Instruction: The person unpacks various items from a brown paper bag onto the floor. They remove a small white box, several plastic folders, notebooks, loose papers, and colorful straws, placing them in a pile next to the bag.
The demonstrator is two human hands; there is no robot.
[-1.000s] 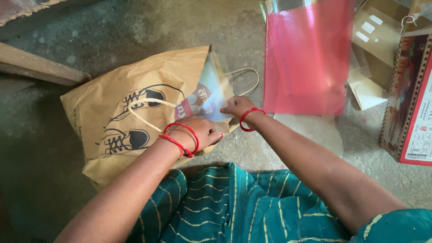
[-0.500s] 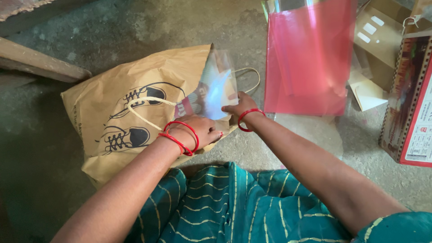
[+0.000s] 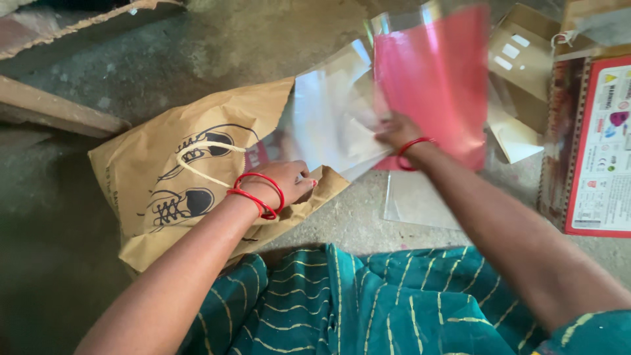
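The brown paper bag (image 3: 197, 164), printed with two shoe drawings, lies on its side on the concrete floor (image 3: 197, 59) at centre left of the frame, its mouth facing right. The left hand (image 3: 282, 184) rests at the lower edge of the bag mouth, fingers curled around the paper rim and grasping it; two red bangles (image 3: 259, 194) sit at that wrist. The right hand (image 3: 397, 131), at centre right, is blurred; its fingers are clenched on a clear plastic sleeve (image 3: 328, 118) that extends from the bag mouth toward the upper right. A pink plastic sheet (image 3: 437, 72) lies just behind the right hand, in the upper right. Another clear sleeve (image 3: 414, 204) lies flat on the floor below the right forearm. A red-bordered carton (image 3: 598, 144) occupies the right edge. A wooden plank (image 3: 52, 112) lies at the left edge.
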